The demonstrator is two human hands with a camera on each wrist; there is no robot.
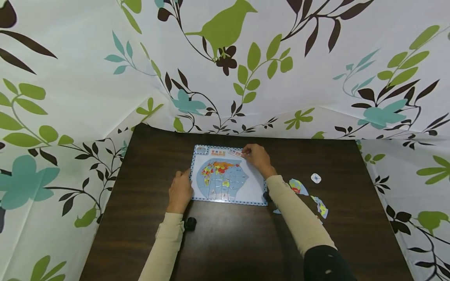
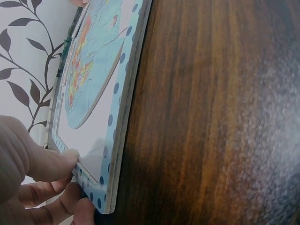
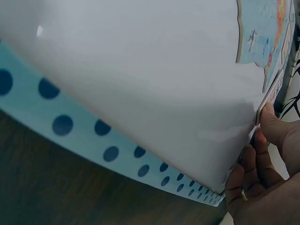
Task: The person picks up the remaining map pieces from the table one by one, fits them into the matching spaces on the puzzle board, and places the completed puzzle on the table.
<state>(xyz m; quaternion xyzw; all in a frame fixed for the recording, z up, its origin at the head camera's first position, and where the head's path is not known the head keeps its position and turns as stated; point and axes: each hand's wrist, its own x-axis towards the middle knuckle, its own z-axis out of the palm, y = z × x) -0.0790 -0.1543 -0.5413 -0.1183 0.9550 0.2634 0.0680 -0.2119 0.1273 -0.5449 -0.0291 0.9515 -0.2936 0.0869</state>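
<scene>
A world map puzzle board (image 1: 254, 190) with a blue dotted border lies on the dark table. Joined map pieces (image 1: 225, 189) fill its left and middle part, and bare white shows at the right. My left hand (image 1: 181, 191) grips the board's left edge, its thumb (image 2: 65, 161) on top and the fingers curled at the side. At the top edge, my right hand (image 1: 258, 159) pinches a small printed title strip (image 1: 234, 152), which sits at a slant over the board. Another title piece (image 1: 218, 152) lies flat to its left.
Right of the board lie loose map pieces (image 1: 299, 187), another colourful piece (image 1: 320, 207) and a white compass piece (image 1: 316, 178). My right forearm passes over part of this area. A patterned cloth (image 1: 299, 86) hangs behind the table and at both sides.
</scene>
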